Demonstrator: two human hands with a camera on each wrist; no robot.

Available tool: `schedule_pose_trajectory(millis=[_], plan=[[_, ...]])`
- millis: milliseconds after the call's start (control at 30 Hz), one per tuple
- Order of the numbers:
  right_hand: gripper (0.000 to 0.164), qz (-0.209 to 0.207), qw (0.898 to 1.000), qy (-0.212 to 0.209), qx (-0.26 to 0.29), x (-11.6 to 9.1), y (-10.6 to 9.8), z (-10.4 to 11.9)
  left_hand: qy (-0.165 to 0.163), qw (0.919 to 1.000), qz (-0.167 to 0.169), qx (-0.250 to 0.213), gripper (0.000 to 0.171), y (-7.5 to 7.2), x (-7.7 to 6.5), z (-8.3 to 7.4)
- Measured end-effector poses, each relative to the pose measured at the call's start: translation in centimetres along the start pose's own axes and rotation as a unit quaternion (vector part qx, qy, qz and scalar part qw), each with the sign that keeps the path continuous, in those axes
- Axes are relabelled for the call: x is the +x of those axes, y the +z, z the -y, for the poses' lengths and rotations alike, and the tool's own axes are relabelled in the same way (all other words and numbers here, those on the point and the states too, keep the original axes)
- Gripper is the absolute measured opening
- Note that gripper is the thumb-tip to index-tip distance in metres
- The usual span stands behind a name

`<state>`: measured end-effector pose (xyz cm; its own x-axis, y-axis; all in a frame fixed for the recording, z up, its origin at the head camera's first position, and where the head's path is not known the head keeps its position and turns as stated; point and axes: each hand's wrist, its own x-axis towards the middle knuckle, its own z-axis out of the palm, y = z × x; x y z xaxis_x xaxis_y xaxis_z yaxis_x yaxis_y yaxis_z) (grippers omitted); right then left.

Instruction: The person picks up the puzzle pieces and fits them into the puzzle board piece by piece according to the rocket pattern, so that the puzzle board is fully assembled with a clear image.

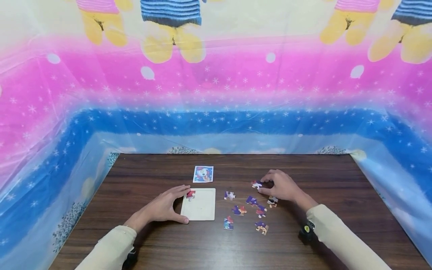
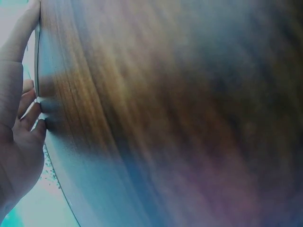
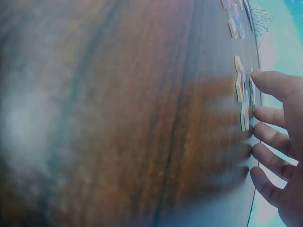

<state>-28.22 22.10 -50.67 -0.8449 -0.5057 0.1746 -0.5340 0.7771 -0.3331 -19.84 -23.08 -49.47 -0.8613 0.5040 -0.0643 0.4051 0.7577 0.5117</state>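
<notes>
My left hand rests against the left side of a white square puzzle tray, thumb at its near corner and fingers at its far corner. One red and white puzzle piece lies inside the tray's upper left. In the left wrist view the fingertips meet the brown tabletop. My right hand pinches a purple and white jigsaw piece between thumb and index finger, low at the table. The right wrist view shows that piece edge-on between them, with the other fingers spread apart.
Several loose jigsaw pieces lie between the hands, among them a white one, a purple and red one and a blue one. A picture card lies behind the tray. A printed cloth hangs around the wooden table.
</notes>
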Motion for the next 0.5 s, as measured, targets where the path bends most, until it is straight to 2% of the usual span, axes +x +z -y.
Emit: schedule_pose_trajectory(millis=[500], plan=[[0.028, -0.012, 0.999, -0.026, -0.019, 0.13, 0.36, -0.13, 0.001, 1.0, -0.001, 0.004, 0.111, 0.13, 0.06, 0.14]])
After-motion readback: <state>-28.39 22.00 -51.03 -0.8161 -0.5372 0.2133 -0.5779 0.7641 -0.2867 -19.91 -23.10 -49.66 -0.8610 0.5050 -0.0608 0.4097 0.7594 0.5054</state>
